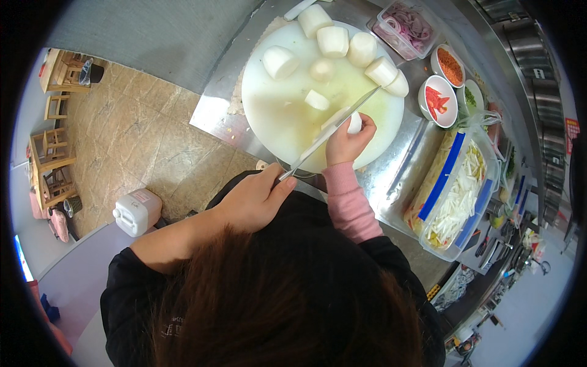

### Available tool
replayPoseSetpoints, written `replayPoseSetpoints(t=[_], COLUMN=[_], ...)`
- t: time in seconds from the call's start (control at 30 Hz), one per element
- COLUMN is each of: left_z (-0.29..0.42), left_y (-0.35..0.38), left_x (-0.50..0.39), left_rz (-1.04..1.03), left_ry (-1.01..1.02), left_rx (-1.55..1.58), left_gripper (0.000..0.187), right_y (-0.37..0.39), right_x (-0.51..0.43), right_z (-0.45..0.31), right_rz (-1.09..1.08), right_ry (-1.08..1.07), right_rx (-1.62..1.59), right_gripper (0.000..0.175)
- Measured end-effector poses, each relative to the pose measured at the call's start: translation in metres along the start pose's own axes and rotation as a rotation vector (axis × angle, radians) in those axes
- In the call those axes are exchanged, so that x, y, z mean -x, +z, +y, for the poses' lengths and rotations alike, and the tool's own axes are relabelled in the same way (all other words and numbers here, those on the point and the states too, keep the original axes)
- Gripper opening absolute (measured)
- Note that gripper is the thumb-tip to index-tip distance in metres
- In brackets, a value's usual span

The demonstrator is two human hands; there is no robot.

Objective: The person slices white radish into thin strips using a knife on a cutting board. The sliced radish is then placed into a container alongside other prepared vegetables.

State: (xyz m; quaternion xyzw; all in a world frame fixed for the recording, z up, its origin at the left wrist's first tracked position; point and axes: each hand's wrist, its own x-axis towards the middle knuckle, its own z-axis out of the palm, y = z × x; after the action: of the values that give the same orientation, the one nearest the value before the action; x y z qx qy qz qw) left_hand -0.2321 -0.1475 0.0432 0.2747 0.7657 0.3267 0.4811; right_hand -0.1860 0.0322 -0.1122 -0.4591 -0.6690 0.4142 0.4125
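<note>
My left hand (263,195) is closed on the handle of a kitchen knife (328,130), whose long blade slants up and right over the round white cutting board (261,117). Under my pink sleeve, my right hand (348,140) grips a peeled white radish piece (354,124) beside the blade. A pale piece (331,120) lies on the blade's other side, partly hidden by it. A small chunk (317,99) and a round piece (322,69) rest near the board's middle. Several thick radish chunks (332,41) stand or lie along its far edge.
On the right are a tub of sliced onions (406,27), bowls of orange bits (450,66), red slices (437,102) and chopped greens (471,97), and a large plastic container of white strips (461,197). A white jug (136,212) stands at lower left. Another handle (299,9) lies at the top.
</note>
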Motion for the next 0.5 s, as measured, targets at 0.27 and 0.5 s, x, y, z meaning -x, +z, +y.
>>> replayPoseSetpoints(t=[0.27,0.5], left_z=[-0.008,-0.009], left_y=[0.002,0.001], left_x=[-0.01,-0.047], left_rz=[-0.05,-0.086], left_ry=[0.01,-0.017], left_rx=[0.022,0.024], left_gripper=[0.042,0.045], right_y=[0.001,0.002], right_x=[0.0,0.001], right_z=[0.001,0.0], right_rz=[0.004,0.017], right_ry=[0.014,0.024], right_rx=[0.011,-0.031], right_gripper=[0.032,0.032])
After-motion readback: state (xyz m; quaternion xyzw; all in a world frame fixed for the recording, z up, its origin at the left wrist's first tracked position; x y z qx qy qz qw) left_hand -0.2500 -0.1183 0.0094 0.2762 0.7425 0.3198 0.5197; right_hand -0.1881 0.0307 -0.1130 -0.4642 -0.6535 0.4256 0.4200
